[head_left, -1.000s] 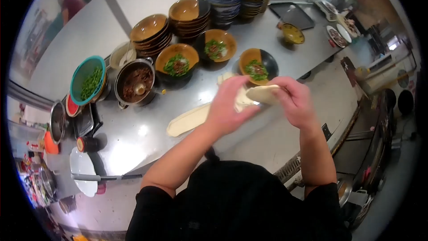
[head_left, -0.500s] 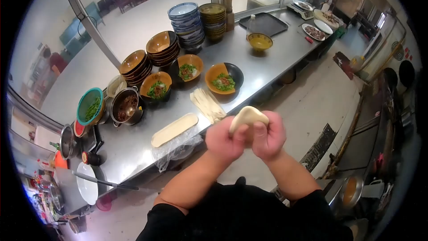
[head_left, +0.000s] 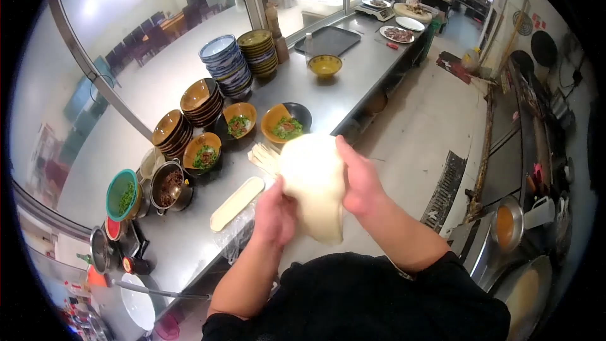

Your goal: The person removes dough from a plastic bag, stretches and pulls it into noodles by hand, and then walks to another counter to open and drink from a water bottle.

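Note:
A wide, pale sheet of dough (head_left: 312,183) hangs between my hands, in front of the counter's edge. My left hand (head_left: 276,215) grips its left side. On the right side, my right hand (head_left: 361,180) holds the dough near its upper edge. Behind the sheet lie cut dough strips (head_left: 265,158), partly hidden by it. A flat oblong dough piece (head_left: 237,204) rests on the counter to the left, beside crumpled clear plastic (head_left: 238,227). Just beyond the dough stands a brown and black bowl (head_left: 286,123) with chopped greens and meat.
Two more filled bowls (head_left: 238,120) stand near stacked bowls (head_left: 202,102). At left are a pot of meat (head_left: 172,188), a teal basin of greens (head_left: 124,196) and a white dish (head_left: 137,302). A yellow bowl (head_left: 325,65) and black tray (head_left: 328,41) sit farther back.
The small folded dough between my hands has become a broad, hanging sheet. My hands have moved apart, and the view has shifted so that the counter and bowls appear farther left.

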A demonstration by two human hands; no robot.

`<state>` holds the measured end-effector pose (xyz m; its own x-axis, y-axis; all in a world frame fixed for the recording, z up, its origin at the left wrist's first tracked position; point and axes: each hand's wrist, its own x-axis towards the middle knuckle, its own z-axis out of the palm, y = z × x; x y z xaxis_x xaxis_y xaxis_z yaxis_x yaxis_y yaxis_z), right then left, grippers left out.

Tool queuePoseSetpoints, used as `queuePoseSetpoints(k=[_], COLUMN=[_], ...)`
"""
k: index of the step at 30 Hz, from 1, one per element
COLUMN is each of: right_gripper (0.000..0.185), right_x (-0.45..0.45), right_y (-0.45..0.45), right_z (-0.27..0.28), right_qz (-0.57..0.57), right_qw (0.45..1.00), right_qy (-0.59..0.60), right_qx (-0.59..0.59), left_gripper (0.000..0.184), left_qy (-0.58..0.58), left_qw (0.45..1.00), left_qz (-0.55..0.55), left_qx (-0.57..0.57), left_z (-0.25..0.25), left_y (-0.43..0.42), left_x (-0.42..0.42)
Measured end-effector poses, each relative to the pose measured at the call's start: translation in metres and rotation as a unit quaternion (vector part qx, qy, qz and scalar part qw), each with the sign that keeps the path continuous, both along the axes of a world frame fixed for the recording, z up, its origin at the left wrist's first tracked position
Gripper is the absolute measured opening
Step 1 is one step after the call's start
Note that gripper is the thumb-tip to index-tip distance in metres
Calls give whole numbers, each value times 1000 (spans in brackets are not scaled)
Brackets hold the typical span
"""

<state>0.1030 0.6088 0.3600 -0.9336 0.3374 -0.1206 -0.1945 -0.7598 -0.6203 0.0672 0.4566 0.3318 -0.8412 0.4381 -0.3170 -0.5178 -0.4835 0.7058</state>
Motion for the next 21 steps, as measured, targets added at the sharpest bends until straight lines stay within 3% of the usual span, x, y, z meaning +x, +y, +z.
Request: queuePoseSetpoints(k=[2, 3, 4, 5, 6, 7, 8, 9, 10, 12, 19, 21], right_gripper=[30, 31, 31, 32, 33, 36, 36, 39, 41, 41, 31, 30], right_x=[1, 7, 13, 18, 22, 20, 19, 18, 16, 12, 17, 15], right_y=[-4, -6, -16, -31, -45, -57, -61, -64, -66, -70, -64, -62], right_z=[-14, -20, -17, -11, -9, -16, -16, -16, -15, -13, -6, -5], right_qz=[149, 194, 196, 122, 40, -56, -55, -117, -177, -200, -121, -100], right_qw=[974, 978, 977, 984, 945, 905, 905, 848, 775, 788, 876, 888], right_qy=[-50, -14, -15, 3, 23, 55, 56, 104, 152, 135, 41, 10], right_qx=[-165, -80, -77, 128, 325, 418, 419, 507, 587, 566, 464, 449], left_gripper=[35, 35, 34, 33, 33, 31, 31, 33, 33, 28, 19, 22], left_qy=[75, 75, 121, 165, 166, 333, 483, 545, 545, 528, 492, 362], left_qw=[996, 996, 993, 984, 984, 926, 829, 769, 769, 773, 810, 882], left_qz=[-49, -49, 8, 66, 68, 151, 227, 267, 268, 239, 201, 166], left_qx=[-10, -9, -13, -17, -15, -92, -166, -202, -200, -259, -248, -252], left_z=[5, 10, 15, 19, 15, 9, 2, -1, 0, 5, 13, 19], left_y=[-18, -21, -21, -20, -19, -15, -12, -10, -13, -18, -44, -47], left_x=[1, 2, 3, 5, 9, 13, 16, 15, 14, 14, 4, 5])
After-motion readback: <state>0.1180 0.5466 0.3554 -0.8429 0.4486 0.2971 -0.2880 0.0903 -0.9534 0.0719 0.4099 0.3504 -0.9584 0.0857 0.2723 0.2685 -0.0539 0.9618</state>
